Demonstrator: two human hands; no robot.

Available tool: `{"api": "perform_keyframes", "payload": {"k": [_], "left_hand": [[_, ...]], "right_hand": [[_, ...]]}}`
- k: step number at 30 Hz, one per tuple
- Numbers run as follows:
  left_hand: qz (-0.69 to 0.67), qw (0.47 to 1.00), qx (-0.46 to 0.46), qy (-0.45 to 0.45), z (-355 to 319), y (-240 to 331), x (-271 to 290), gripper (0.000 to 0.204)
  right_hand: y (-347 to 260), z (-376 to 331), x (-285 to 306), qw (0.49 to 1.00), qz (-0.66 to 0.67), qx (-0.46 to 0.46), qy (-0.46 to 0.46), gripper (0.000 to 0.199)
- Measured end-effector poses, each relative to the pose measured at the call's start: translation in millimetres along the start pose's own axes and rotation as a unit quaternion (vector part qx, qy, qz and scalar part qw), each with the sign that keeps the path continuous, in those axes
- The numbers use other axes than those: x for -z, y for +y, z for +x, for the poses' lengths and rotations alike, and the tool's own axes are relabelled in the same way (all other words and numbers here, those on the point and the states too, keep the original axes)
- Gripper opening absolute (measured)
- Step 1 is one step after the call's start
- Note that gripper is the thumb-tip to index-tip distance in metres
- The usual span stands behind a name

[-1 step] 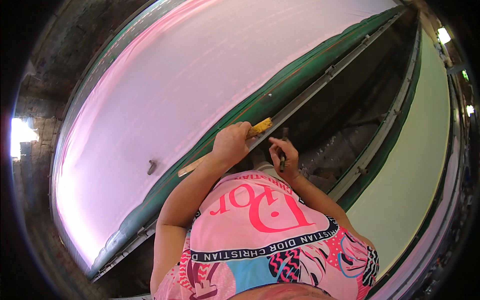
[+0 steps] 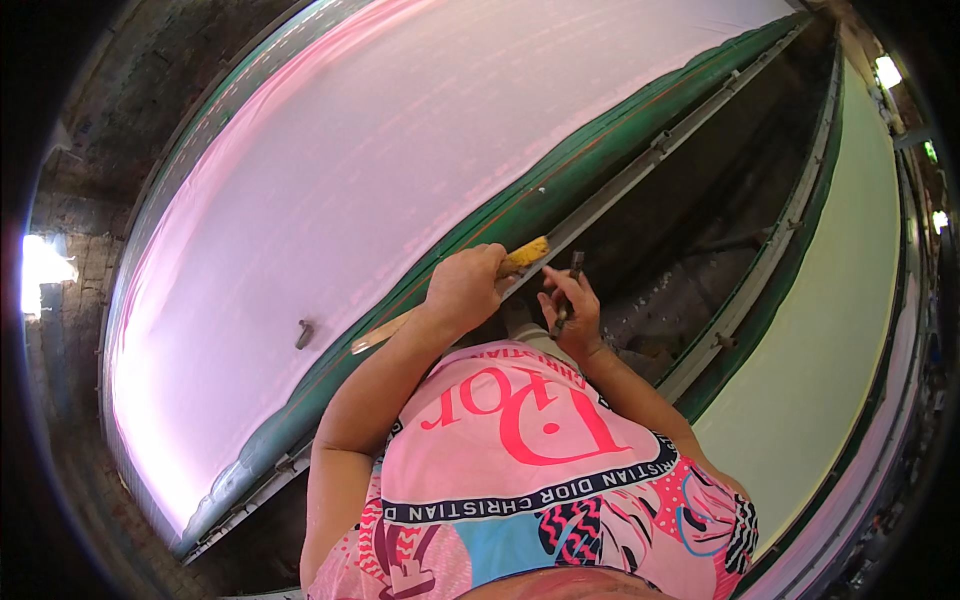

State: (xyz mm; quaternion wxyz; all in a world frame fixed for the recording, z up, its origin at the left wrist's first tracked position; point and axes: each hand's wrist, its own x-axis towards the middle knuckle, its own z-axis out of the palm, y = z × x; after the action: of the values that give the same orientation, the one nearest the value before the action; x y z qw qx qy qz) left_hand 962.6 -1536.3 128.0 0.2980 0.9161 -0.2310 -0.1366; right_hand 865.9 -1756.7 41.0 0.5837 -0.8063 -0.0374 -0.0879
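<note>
My left hand (image 2: 465,290) is closed round a long, flat wooden tool (image 2: 384,330). Its worn yellow end (image 2: 527,252) sticks out past the fingers; its pale wooden end shows beyond my wrist, over the green table edge. Its exact kind I cannot make out. Just to the right, my right hand (image 2: 575,315) pinches a short dark metal rod (image 2: 577,264), held tilted with its upper end above the fingers. Both hands are near the grey metal rail (image 2: 600,205) along the table's near side. The two held things are apart.
A long table with a green edge (image 2: 560,175) carries a stretched pale pink cloth (image 2: 330,170). A small metal peg (image 2: 304,334) lies on it. Across the dark gap (image 2: 720,200) at right, a second table bears pale yellow-green cloth (image 2: 830,340). Small fittings (image 2: 661,140) stud the rail.
My right hand has shifted slightly, and the dark rod's upper end has moved up and to the right. The yellow end in my left hand has moved very slightly right.
</note>
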Motion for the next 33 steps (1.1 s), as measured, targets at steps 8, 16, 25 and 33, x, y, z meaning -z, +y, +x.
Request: {"api": "perform_keyframes", "payload": {"k": [8,16,25,33], "left_hand": [[-0.042,0.997,-0.067,-0.010,4,19,-6,0.040],[-0.050,0.995,0.061,0.054,20,-3,-22,0.051],[0.015,0.998,0.038,0.058,24,-38,-72,0.045],[0.048,0.993,0.044,0.099,26,-28,-90,0.046]], "right_hand": [[-9,33,3,0.994,-0.031,0.096,-0.031,0.045],[4,45,12,0.990,0.102,-0.064,0.067,0.032],[34,86,51,0.998,0.032,-0.004,0.047,0.031],[46,111,47,0.995,-0.052,0.080,-0.001,0.029]]}}
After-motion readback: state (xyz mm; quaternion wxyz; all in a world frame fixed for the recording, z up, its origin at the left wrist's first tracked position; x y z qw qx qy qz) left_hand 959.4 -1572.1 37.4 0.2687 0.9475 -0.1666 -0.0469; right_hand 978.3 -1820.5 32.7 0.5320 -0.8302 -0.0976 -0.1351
